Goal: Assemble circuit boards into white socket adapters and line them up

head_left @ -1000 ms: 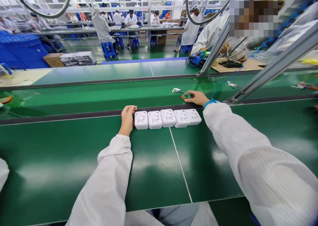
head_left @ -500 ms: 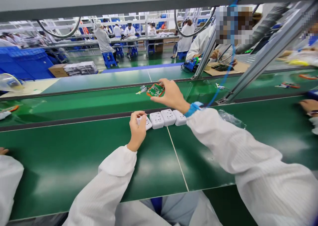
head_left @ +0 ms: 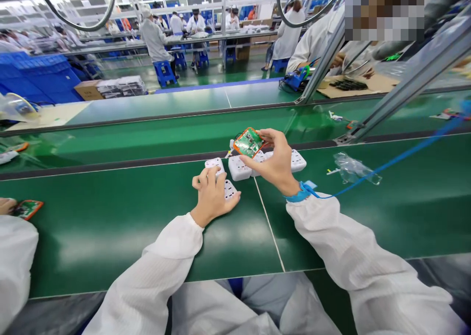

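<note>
My right hand (head_left: 275,161) pinches a green circuit board (head_left: 249,142) with an orange edge, tilted above the belt. A small white connector (head_left: 231,148) shows beside the board; its wire is mostly hidden. Below, my left hand (head_left: 214,195) is closed around a white socket housing (head_left: 230,190), which its fingers partly cover. Just beyond those fingers lies another white socket housing (head_left: 214,165). More white housings stand in a row along the far edge, among them one (head_left: 240,168) left of the board and one (head_left: 298,161) right of my hand. The right hand hides part of this row.
A clear plastic bag (head_left: 355,169) lies right on the green work surface (head_left: 128,217). The blue wrist-strap cord (head_left: 397,161) stretches off to the right. At left, another person's hand (head_left: 6,206) holds an orange-edged board (head_left: 28,209). A metal post (head_left: 324,55) slants up beyond the belt.
My right hand has lowered the circuit board nearer to the housings, turning its face more towards me. My left hand has drawn a socket housing towards me, out of the row. The view has tilted down.
</note>
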### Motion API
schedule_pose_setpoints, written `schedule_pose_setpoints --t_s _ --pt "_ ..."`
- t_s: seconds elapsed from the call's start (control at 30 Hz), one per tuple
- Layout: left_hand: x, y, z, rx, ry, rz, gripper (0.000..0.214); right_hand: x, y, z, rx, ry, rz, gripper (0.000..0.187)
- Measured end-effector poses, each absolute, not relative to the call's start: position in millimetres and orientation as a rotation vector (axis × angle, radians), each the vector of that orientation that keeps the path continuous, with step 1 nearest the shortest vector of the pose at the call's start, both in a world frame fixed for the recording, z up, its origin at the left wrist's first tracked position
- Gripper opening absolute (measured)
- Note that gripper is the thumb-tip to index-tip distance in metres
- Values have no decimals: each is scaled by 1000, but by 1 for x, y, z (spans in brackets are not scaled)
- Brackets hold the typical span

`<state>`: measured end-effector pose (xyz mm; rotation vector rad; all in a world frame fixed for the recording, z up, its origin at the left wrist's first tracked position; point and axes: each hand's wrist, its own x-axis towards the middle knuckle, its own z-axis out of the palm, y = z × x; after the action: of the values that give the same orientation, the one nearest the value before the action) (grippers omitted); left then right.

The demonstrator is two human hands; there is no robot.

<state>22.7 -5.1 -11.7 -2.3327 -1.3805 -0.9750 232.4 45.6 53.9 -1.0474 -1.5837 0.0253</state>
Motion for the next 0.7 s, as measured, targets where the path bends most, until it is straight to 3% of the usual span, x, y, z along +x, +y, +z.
schedule_pose_setpoints --t_s 0.3,0.47,0.7 --pt "10 -46 -12 -2533 -1535 -562 51 274 -11 60 -959 -1689 158 69" --pt "-1 -50 -18 -2696 -1528 -701 43 310 -77 18 -1128 -1816 281 64" --pt "-23 0 3 -2460 -1454 -1267 41 337 -143 -35 -1500 -1881 -44 52"
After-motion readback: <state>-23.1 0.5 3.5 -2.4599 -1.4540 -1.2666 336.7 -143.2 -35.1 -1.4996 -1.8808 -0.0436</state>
